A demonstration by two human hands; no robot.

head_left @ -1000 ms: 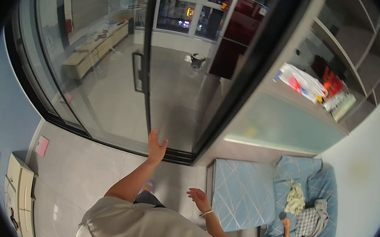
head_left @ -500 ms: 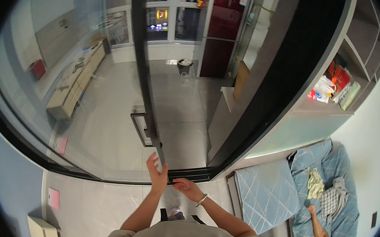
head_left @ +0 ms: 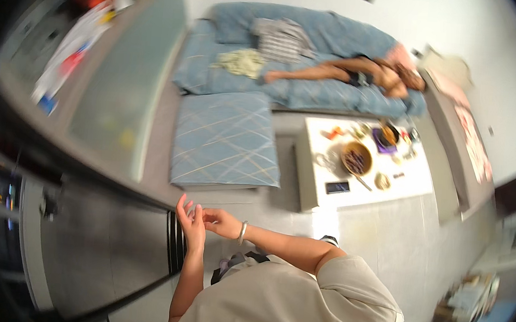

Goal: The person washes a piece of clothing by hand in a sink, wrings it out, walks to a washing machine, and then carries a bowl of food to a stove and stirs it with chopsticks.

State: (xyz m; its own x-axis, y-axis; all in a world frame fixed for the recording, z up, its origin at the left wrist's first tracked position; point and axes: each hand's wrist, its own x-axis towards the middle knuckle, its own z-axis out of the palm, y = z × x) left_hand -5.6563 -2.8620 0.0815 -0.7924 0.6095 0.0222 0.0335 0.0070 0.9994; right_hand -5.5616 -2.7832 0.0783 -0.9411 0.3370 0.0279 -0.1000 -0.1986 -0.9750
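Both my hands are raised close together in front of my body. My left hand (head_left: 192, 224) points up with its fingers spread and holds nothing that I can see. Beside it, my right hand (head_left: 223, 224) reaches in from the right with loosely bent fingers. Its fingertips come up to the left thumb and are partly hidden there; whether they touch cannot be told. A silver bracelet (head_left: 242, 232) circles my right wrist. Just left of my hands runs the dark track of the sliding door (head_left: 175, 242).
A blue patterned ottoman (head_left: 226, 140) stands ahead, joined by a blue-covered sofa (head_left: 318, 34) with a person (head_left: 333, 69) lying on it. The white coffee table (head_left: 359, 197) holds a brown bowl (head_left: 356, 159), a phone (head_left: 337, 187) and food. A shelf cabinet (head_left: 127, 76) rises at left.
My view has swung right, from the glass sliding door and the room behind it to the sofa and coffee table. My hands have come closer together, the right one beside the left.
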